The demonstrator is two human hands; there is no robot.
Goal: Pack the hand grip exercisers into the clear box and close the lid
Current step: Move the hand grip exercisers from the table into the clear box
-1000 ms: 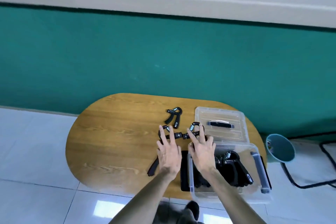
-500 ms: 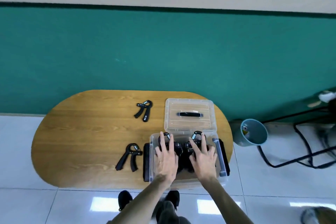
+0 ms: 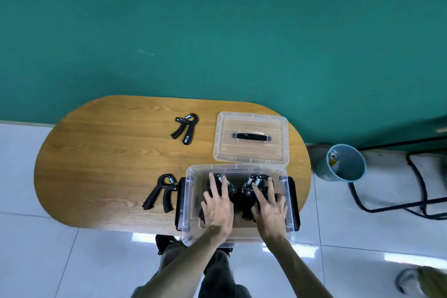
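The clear box (image 3: 191, 201) stands open at the table's near right edge. Both my hands are inside it. My left hand (image 3: 217, 208) lies over a black hand grip exerciser (image 3: 228, 185) and my right hand (image 3: 268, 208) over another one (image 3: 249, 186), fingers spread along them, springs showing between the fingers. Two more exercisers lie on the wooden table (image 3: 108, 164): one (image 3: 160, 192) just left of the box, one (image 3: 185, 127) farther back. The clear lid (image 3: 251, 152) with a black handle lies flat behind the box.
The box overhangs the table's near edge slightly. A blue-grey bin (image 3: 344, 162) stands on the tiled floor to the right of the table, and a black tubular frame (image 3: 423, 191) sits beyond it. A green wall runs behind the table.
My hands carried two exercisers from the table in front of the lid into the box and now rest lower inside it. The view has shifted, so the table sits more centred.
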